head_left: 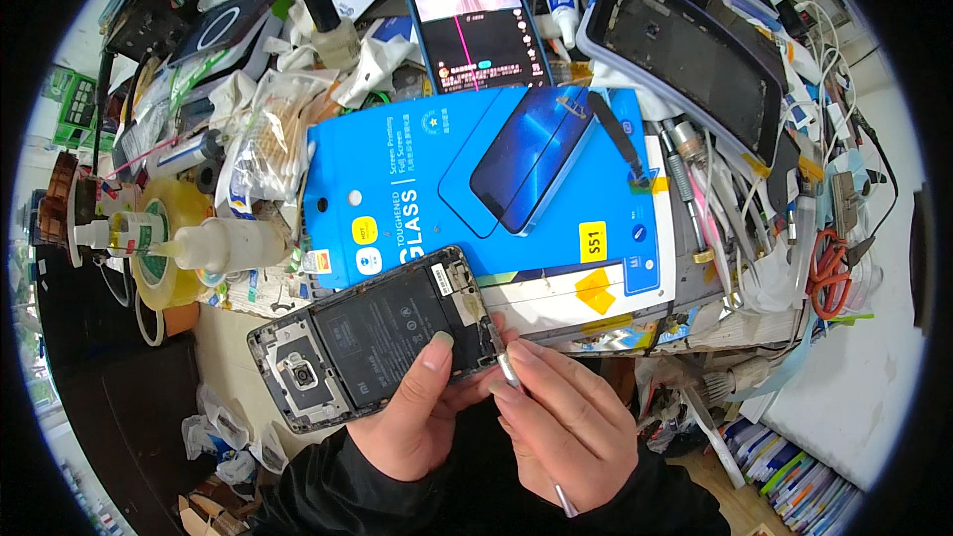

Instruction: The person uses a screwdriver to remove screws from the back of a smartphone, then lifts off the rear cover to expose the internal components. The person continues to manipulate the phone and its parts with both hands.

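Observation:
My left hand (412,417) holds an opened smartphone (372,337) with its back cover off, thumb pressed on the black battery; the camera end points lower left. My right hand (566,427) grips a thin metal tool (508,369), like tweezers, whose tip touches the phone's lower end near the circuit board. Both black sleeves enter from the bottom edge.
A blue screen-protector box (476,189) lies just behind the phone. A lit smartphone (472,15) and an empty phone frame (690,55) lie further back. Squeeze bottles (213,243), tape rolls (164,238), swabs, glue tubes and cables (824,273) crowd the bench.

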### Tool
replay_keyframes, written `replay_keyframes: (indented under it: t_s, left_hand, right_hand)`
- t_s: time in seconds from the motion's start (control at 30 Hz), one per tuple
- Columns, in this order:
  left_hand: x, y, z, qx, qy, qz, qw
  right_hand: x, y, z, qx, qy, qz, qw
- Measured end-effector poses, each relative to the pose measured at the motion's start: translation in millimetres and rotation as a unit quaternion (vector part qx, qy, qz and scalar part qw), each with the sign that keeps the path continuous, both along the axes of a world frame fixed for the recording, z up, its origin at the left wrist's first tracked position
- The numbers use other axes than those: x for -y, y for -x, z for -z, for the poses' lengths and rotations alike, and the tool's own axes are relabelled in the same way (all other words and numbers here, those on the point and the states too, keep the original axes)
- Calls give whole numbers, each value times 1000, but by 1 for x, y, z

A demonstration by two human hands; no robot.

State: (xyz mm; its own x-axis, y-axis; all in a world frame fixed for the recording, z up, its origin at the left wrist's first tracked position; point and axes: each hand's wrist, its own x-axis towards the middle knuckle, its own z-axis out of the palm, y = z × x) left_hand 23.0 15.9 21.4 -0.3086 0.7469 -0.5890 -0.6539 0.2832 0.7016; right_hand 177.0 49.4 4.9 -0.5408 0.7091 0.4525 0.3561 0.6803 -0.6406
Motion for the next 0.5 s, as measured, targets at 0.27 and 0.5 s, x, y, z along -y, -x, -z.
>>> replay_keyframes:
  t_s: [0.27, 0.5]
  left_hand:
    - [0, -4, 0, 6, -25, -28, 999]
    - [2, 0, 1, 33, -5, -16, 999]
  right_hand:
    - [8, -6, -11, 23, 56, 14, 998]
    - [9, -19, -42, -108, -14, -27, 994]
